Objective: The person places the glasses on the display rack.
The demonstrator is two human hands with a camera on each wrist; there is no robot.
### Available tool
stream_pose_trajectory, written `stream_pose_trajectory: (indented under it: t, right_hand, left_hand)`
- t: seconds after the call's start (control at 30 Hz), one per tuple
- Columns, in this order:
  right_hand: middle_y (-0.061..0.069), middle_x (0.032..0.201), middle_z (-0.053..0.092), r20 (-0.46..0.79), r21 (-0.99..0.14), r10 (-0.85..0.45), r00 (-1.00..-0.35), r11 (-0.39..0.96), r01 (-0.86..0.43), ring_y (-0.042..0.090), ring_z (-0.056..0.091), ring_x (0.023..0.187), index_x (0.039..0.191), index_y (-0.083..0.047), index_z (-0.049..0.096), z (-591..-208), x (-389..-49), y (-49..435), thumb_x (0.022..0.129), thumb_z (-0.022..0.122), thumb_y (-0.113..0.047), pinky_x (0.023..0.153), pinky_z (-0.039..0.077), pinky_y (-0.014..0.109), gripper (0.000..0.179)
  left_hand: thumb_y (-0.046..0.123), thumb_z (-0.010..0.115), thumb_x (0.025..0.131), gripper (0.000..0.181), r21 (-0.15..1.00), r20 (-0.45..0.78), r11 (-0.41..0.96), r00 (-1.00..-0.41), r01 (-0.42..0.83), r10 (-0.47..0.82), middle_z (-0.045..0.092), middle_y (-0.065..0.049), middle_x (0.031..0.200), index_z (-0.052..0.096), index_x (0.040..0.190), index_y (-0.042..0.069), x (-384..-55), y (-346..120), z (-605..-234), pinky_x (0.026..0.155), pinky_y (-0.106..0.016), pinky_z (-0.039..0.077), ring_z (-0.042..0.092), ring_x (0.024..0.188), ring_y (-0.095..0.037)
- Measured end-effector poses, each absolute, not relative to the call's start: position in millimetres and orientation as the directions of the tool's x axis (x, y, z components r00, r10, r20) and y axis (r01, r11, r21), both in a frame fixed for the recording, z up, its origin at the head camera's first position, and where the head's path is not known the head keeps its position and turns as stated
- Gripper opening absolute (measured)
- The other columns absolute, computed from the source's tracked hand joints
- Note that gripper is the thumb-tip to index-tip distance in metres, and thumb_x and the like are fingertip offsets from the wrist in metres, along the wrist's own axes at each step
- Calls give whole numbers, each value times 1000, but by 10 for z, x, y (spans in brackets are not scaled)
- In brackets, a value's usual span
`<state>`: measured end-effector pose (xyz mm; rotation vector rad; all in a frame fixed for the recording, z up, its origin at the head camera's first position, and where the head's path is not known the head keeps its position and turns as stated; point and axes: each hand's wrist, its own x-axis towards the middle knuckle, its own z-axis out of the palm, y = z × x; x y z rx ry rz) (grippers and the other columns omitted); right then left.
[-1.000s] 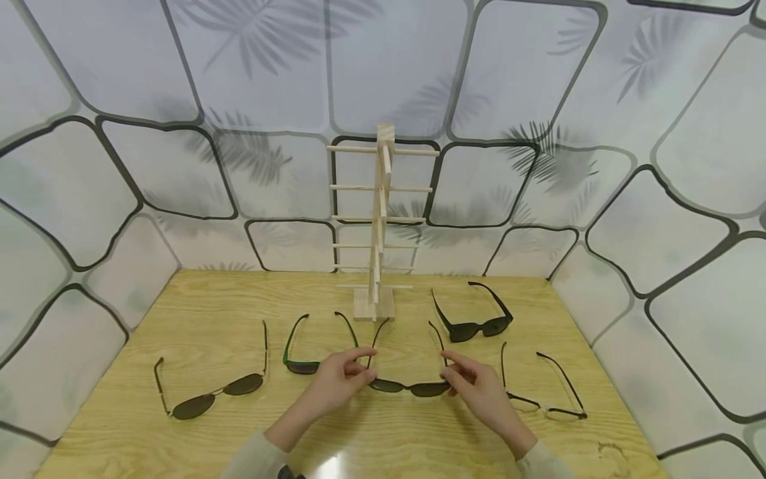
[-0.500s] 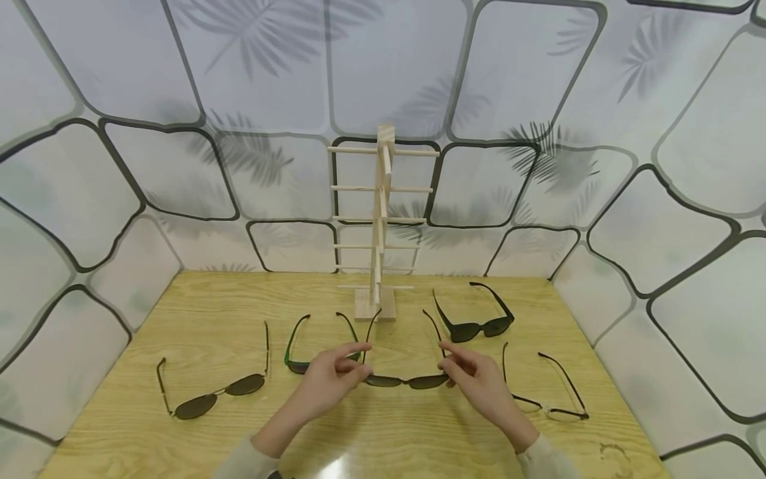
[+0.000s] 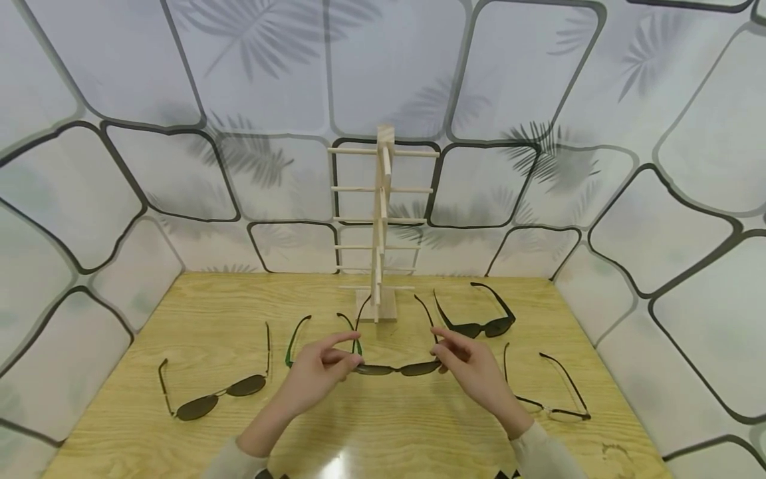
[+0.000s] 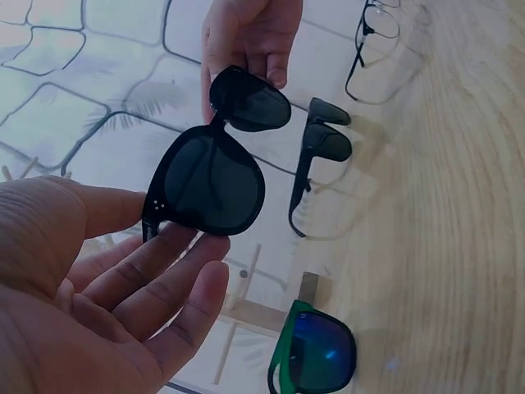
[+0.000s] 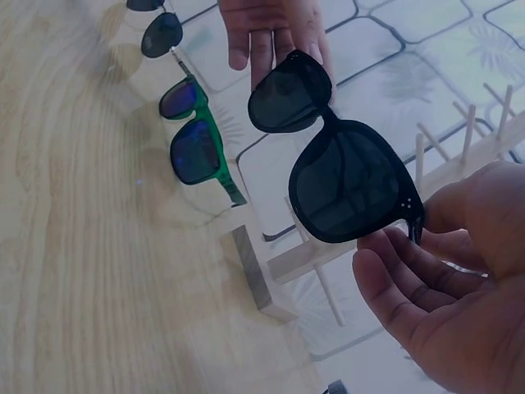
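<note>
Both hands hold one pair of black sunglasses point(image 3: 420, 368) up above the table, its temples open and pointing away toward the wooden stand. My left hand point(image 3: 314, 372) pinches the left hinge corner between thumb and fingers. At the opposite hinge corner my right hand point(image 3: 473, 371) grips in the same way. Dark round lenses and small silver dots by the hinge show in the left wrist view on these sunglasses point(image 4: 215, 180). Green-framed sunglasses point(image 5: 197, 152) with bluish lenses lie on the table, partly behind my left hand in the head view.
A wooden display stand point(image 3: 383, 219) with crosswise pegs rises at the back middle. Aviator sunglasses point(image 3: 197, 406) lie at the left. Other black sunglasses point(image 3: 498, 326) sit back right, with half-rim eyeglasses point(image 3: 582, 415) nearer on the right. Patterned walls point(image 3: 281, 179) enclose the table.
Both hands have raised the black sunglasses from the tabletop and carried them slightly left and farther away, toward the stand. The other glasses stay where they were.
</note>
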<state>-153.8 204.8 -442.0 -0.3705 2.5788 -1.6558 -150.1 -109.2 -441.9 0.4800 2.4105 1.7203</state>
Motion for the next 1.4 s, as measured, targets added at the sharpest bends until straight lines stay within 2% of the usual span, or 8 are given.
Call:
stream_pose_trajectory:
  t: [0.3,0.43,0.67,0.77,0.87,0.9,1.07,1.4]
  right_hand:
    - [10,110,74,105,-903,-220,-970,387,-185,10,71,80,150,-14,60,-4345,-1603,1969,107,64,-29,76,60,28,45]
    - [10,109,74,150,-897,-222,-963,380,-227,10,70,79,150,-14,60,-4340,-1653,1939,107,64,-27,75,61,29,44]
    - [13,110,75,178,-904,-199,-964,354,-240,9,70,80,146,-12,63,-4300,-1734,1864,108,64,-23,74,61,28,40]
    - [15,112,75,190,-906,-199,-961,341,-250,8,70,81,145,-9,64,-4283,-1753,1840,108,62,-21,74,61,28,38]
    - [15,112,75,191,-906,-193,-962,341,-248,8,70,79,145,-9,64,-4271,-1773,1819,109,62,-21,74,61,28,38]
    - [14,112,76,188,-908,-189,-964,341,-244,8,70,79,145,-9,64,-4269,-1781,1813,109,62,-21,74,61,28,38]
    - [13,113,76,171,-912,-170,-970,346,-221,10,70,77,145,-11,65,-4271,-1820,1794,109,62,-24,74,60,28,39]
    - [19,120,75,162,-915,-168,-972,344,-212,10,69,76,147,-10,63,-4259,-1904,1771,110,60,-25,74,58,27,40]
  left_hand:
    - [24,70,103,49,947,82,271,-942,176,326,80,-15,113,59,149,8,-1555,-1169,-4302,78,-36,64,79,100,-29]
    - [25,71,103,48,944,78,284,-952,166,296,80,-15,114,61,148,11,-1573,-1188,-4255,71,-32,62,79,96,-29]
    - [22,72,103,46,948,68,282,-963,144,262,81,-16,111,63,146,11,-1639,-1225,-4221,45,-22,33,75,76,-20]
    - [22,71,103,46,947,89,277,-960,164,264,80,-17,112,62,146,9,-1677,-1238,-4231,51,-25,50,78,84,-23]
    - [22,70,104,46,947,106,266,-958,179,267,80,-17,114,62,146,8,-1713,-1251,-4242,70,-35,63,78,91,-19]
    - [22,70,104,45,948,109,262,-957,182,269,80,-17,114,62,146,7,-1725,-1255,-4245,77,-38,65,78,91,-16]
    - [20,68,105,44,948,110,262,-958,181,265,80,-18,113,62,146,8,-1778,-1267,-4251,78,-42,64,75,86,-11]
    - [21,68,105,43,944,111,276,-963,179,247,81,-17,111,62,146,9,-1853,-1277,-4224,79,-43,65,77,86,-18]
